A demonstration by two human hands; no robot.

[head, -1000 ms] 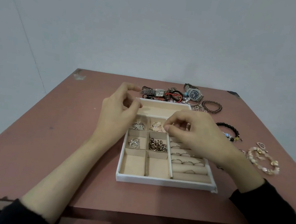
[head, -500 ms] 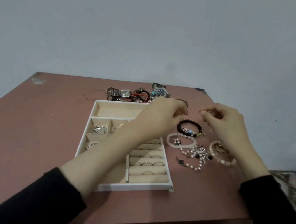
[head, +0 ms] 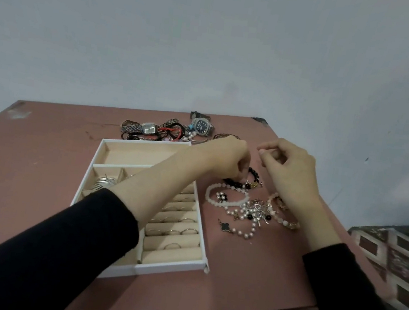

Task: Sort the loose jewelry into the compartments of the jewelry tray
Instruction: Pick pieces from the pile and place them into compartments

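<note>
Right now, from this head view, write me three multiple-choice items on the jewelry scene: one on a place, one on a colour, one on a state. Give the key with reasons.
1. Where does the black beaded bracelet lie?
A. in the white compartment tray
B. on the reddish-brown table, right of the tray
C. beside the watches at the far edge

2. What colour is the dial of the round steel watch?
A. dark blue
B. white
C. red

3. What state is the tray's long far compartment in?
A. full of rings
B. covered by a lid
C. empty

Key: 1 B, the bracelet sits on the table beyond the tray's right wall, under the left hand's fingertips. 2 A, the face reads dark blue. 3 C, only beige lining shows there.
</note>
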